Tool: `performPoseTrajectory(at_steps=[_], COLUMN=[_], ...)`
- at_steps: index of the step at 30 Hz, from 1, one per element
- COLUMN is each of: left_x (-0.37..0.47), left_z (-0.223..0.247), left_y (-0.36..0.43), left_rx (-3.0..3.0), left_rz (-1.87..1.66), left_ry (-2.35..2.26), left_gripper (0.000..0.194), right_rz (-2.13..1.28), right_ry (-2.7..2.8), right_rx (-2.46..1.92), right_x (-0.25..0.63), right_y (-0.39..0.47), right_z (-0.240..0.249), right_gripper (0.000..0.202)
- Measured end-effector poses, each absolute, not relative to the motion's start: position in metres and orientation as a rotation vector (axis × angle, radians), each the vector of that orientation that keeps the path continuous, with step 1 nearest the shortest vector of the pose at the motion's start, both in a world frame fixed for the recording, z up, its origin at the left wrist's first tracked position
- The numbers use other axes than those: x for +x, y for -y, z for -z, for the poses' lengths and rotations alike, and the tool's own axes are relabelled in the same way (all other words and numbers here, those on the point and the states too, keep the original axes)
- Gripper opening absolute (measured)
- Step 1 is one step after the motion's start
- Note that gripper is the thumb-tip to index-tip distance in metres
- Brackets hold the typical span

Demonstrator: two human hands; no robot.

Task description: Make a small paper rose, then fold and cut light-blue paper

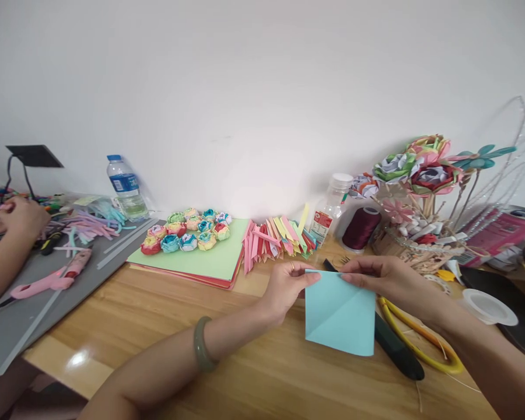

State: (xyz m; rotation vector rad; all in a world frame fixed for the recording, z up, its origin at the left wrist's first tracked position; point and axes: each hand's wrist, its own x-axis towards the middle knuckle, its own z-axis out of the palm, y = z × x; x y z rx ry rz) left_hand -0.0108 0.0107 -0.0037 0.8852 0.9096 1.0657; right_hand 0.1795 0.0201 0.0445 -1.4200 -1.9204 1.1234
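Observation:
A square of light blue paper [340, 315] hangs upright above the wooden table, with a faint diagonal crease across it. Its top left corner is pinched by my left hand [289, 287], thumb in front. Along the same top edge, farther right, my right hand [378, 277] pinches the paper between thumb and fingers. Behind and beside the sheet lies a dark-handled tool [400, 350], partly hidden by the paper. A yellow and orange hoop [450, 363] rests just right of it, under my right forearm.
Paper flowers [188, 242] sit on stacked coloured sheets [219, 262]; folded paper strips [273, 239] lie beside them. A clear bottle [330, 207], maroon thread spool [362, 228] and flower basket [413, 251] stand right. Left are a pink glue gun [55, 280], water bottle [125, 186] and another person's hands [24, 219].

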Motion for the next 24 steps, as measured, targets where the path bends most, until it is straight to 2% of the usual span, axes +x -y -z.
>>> performPoseTrajectory(at_steps=[12, 18, 24], left_x=[-0.011, -0.012, -0.015], left_z=[-0.010, -0.017, -0.022], left_y=[-0.007, -0.006, -0.003], left_rx=[0.872, 0.924, 1.050], left_rz=[-1.204, -1.273, -1.347], left_ry=[-0.882, -0.903, -0.894], left_gripper=[0.030, 0.026, 0.016], right_rz=[-0.991, -0.909, -0.880], right_ry=[1.927, 1.894, 1.902], right_rx=[-1.390, -1.380, -1.306], right_x=[0.175, 0.172, 0.174], right_y=[-0.013, -0.007, -0.005], right_z=[-0.055, -0.062, -0.062], right_gripper=[0.039, 0.041, 0.034])
